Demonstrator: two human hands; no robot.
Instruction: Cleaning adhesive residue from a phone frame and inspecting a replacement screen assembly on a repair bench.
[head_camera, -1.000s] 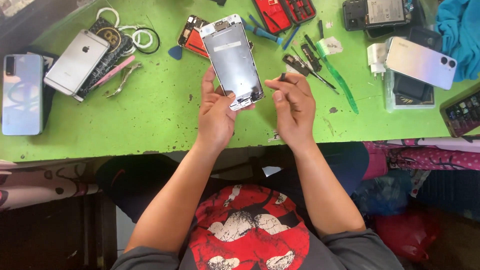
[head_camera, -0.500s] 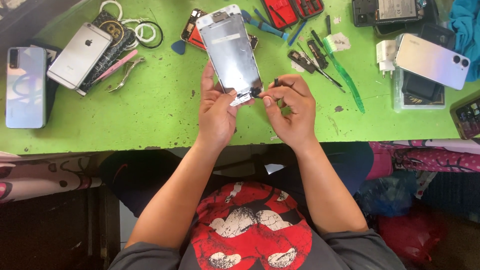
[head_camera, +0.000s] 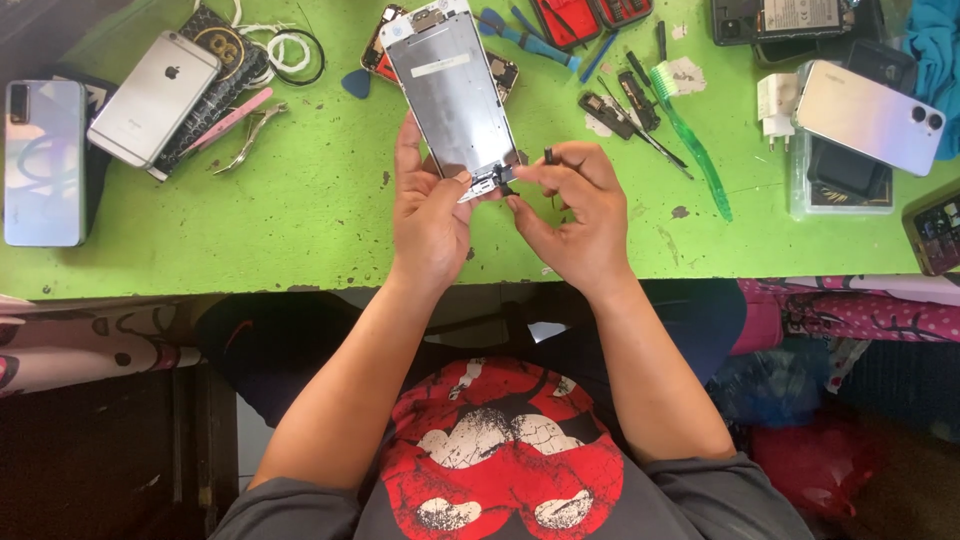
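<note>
Left hand (head_camera: 430, 215) clamps the phone screen panel (head_camera: 455, 95) over the green table (head_camera: 300, 200); right hand (head_camera: 570, 205) pinches a small dark part (head_camera: 508, 189) at its lower edge — seating it needs fine alignment.

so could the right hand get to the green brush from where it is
Probably yes: the right hand is pinching a small part at the screen panel, but bare table lies between it and the green brush.
</note>
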